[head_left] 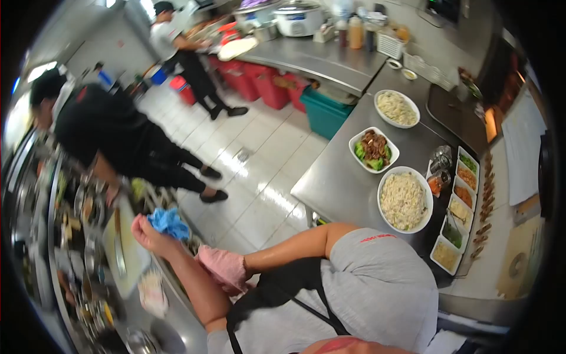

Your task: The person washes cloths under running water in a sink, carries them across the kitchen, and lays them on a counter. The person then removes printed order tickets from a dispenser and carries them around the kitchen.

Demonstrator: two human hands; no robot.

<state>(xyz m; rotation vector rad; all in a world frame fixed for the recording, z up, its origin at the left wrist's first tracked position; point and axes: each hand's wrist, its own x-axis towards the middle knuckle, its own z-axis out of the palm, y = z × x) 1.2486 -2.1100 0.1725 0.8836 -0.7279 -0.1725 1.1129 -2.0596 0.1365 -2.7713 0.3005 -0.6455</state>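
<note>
A crumpled blue cloth is bunched against my left hand, which is raised at the left with its fingers curled. My right arm reaches across my body and ends in a pink cloth. That cloth covers my right hand and presses against my left forearm; the fingers under it are hidden. Below my left hand, a cutting board with a long knife lies on the left counter. A pale cloth rests beside the board.
Bowls of rice and noodles, a meat and broccoli dish and topping trays stand on the right counter. One person leans over the left counter; another stands farther back. A teal bin is beneath the counter.
</note>
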